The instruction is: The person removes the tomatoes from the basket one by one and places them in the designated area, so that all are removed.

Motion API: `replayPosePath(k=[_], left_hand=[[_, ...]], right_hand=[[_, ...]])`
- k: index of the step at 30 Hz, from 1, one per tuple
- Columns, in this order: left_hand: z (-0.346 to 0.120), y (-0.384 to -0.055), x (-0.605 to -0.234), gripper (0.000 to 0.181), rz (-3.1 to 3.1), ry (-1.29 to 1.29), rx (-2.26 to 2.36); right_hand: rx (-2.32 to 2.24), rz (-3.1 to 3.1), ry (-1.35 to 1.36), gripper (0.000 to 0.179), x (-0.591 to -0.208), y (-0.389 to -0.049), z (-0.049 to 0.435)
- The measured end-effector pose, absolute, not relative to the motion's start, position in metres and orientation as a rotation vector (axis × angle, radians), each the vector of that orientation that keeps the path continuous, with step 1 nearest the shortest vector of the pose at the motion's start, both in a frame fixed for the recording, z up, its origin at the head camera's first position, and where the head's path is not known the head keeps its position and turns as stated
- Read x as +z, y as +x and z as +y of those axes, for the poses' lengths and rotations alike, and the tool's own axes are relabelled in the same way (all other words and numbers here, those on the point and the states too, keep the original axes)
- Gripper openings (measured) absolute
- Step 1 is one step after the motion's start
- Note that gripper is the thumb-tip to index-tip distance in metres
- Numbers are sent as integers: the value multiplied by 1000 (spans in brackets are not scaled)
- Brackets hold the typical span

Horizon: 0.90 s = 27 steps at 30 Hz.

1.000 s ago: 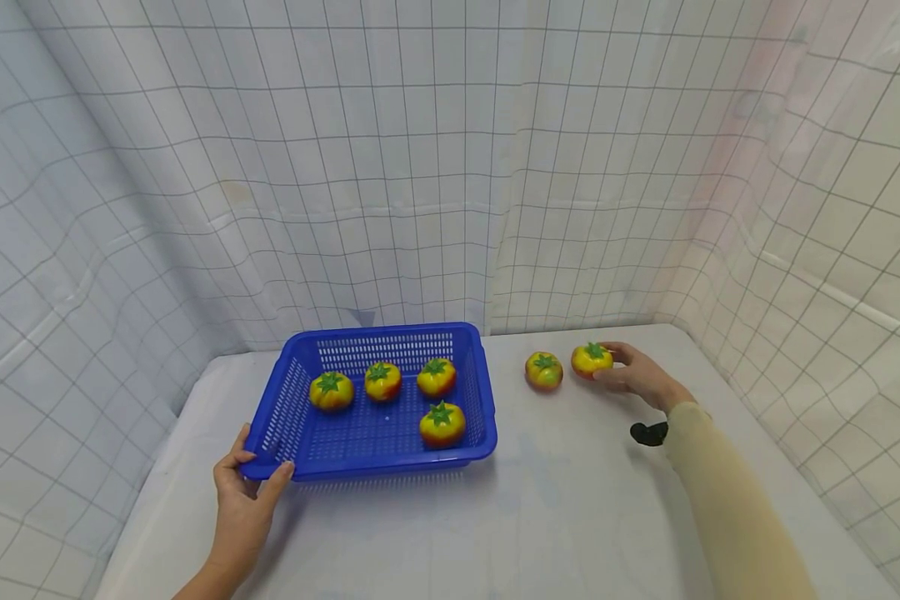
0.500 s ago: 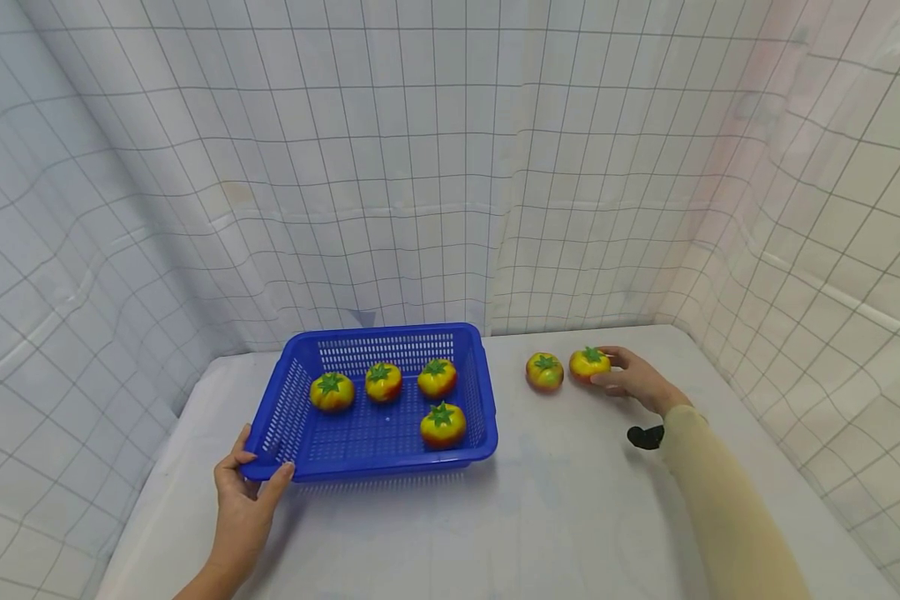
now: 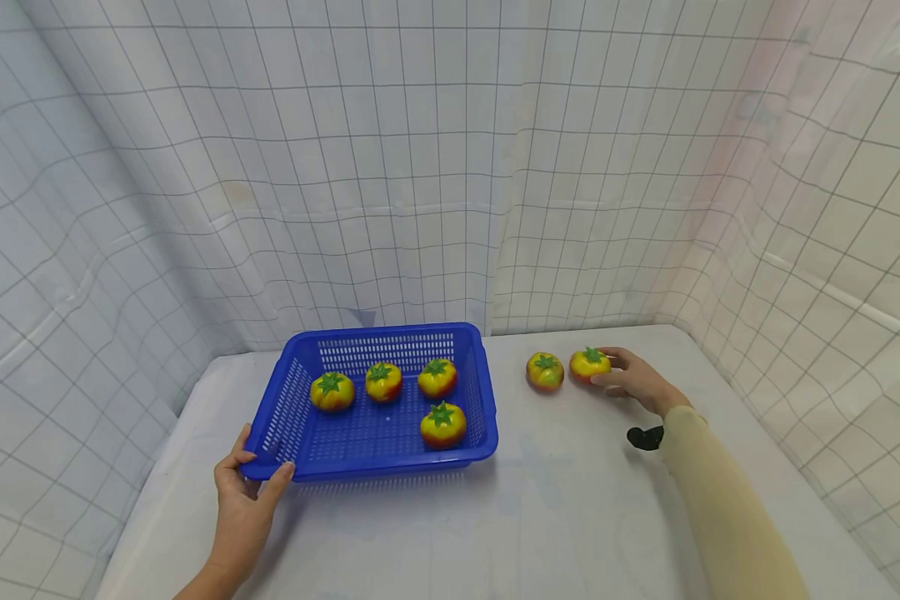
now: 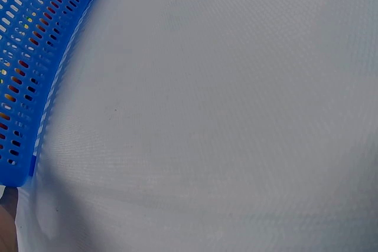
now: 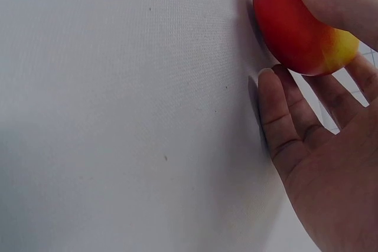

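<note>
My left hand [image 3: 243, 518] grips the near left corner of a blue plastic basket [image 3: 390, 469], thumb on the near rim and fingers at the left side. Several yellow-and-red tomatoes with green leafy tops lie inside, one of them [image 3: 443, 427] near the right front. On the table to the right, my right hand [image 3: 640, 381] holds another tomato [image 3: 590, 366] between thumb and fingers. Its red underside [image 5: 289, 25] shows in the right wrist view, close to the cloth. Just left of it sits a second loose tomato [image 3: 544, 372], apart from my fingers.
A white cloth covers the table [image 3: 555, 508]. White grid-patterned curtains [image 3: 420, 183] enclose the back and both sides. A small black object [image 3: 646, 437] sticks out by my right wrist. In the left wrist view, the basket's slotted wall [image 4: 35, 51] stands at the left edge.
The tomato in my right hand has shifted slightly left, toward the loose one, then stayed put. My left hand and the basket look unmoved.
</note>
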State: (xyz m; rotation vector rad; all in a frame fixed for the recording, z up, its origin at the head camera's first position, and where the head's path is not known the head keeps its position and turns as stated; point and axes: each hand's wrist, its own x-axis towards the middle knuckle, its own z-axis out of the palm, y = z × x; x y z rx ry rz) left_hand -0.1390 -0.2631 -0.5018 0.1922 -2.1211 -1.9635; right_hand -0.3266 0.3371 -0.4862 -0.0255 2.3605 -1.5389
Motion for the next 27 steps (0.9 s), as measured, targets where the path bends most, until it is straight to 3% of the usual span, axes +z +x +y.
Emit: replayPosePath(k=[27], left_hand=[[-262, -139, -501, 48, -2115, 196, -1959]], right_hand=[[-1530, 2360, -27, 90, -490, -327, 339]])
